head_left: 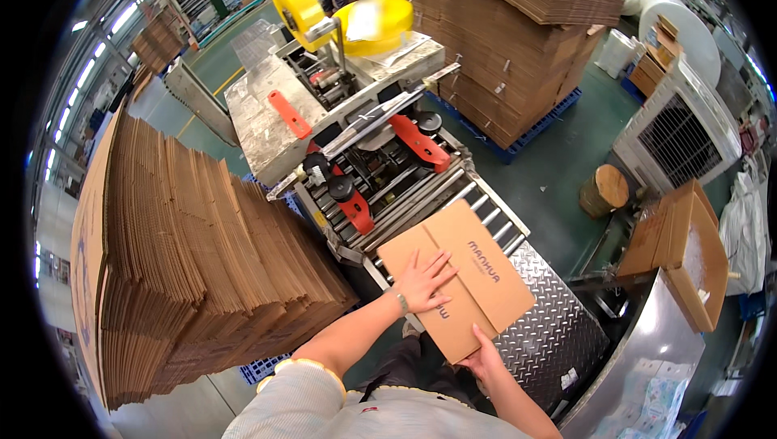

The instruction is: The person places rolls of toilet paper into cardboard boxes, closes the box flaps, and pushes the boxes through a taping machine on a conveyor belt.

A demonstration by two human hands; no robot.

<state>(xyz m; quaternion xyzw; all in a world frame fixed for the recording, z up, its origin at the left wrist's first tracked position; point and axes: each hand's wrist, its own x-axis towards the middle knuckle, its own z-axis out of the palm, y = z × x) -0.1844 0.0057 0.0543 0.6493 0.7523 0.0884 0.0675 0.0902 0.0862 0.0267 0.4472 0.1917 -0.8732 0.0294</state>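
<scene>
A brown cardboard box (490, 297) with dark printing and a seam across its top lies in front of me. Its far end is over the rollers (495, 218) of a carton taping machine (356, 127), its near end close to my body. My left hand (425, 283) rests flat on the top near the left edge, fingers spread. At the near right corner my right hand (483, 356) grips the box, thumb on top and the other fingers hidden beneath. Two red guide arms (421, 144) with black knobs stand on the machine beyond the box.
Flat cartons stand in a tall stack (202, 253) on my left; another carton stack (510, 59) sits on a blue pallet at the back right. A diamond-plate metal surface (550, 318) and a steel table (647, 358) lie to the right, near an open carton (680, 253). Yellow tape rolls (376, 25) top the machine.
</scene>
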